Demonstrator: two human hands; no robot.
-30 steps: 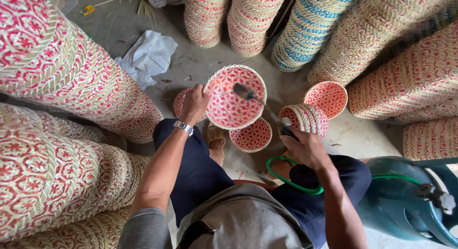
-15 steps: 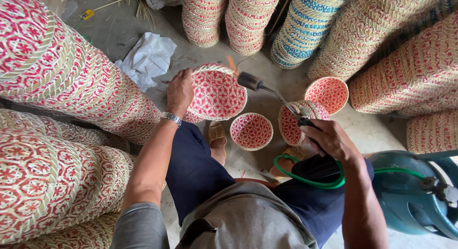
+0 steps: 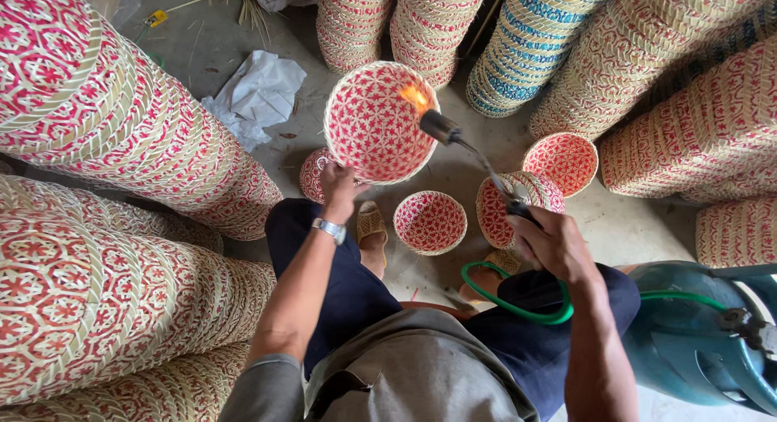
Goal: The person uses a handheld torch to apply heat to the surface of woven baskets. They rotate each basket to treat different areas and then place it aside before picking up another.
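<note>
A red-and-cream woven basket (image 3: 379,121) was held up by its lower rim in the left hand (image 3: 338,182), fingers closed on it, its inside turned toward the camera. A gas torch (image 3: 469,151) was gripped in the right hand (image 3: 550,242), closed around the handle; its flame (image 3: 413,96) touched the basket's upper right rim. Three small baskets (image 3: 430,221) lay on the concrete floor (image 3: 453,175) below. A green hose (image 3: 518,307) ran to a blue gas cylinder (image 3: 688,333).

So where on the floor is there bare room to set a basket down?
Bare concrete floor lies between the held red-and-cream woven basket, the small bowl-shaped basket and the tall basket stacks; another patch beside the crumpled white sheet. Crowded around the feet and the blue gas cylinder.
</note>
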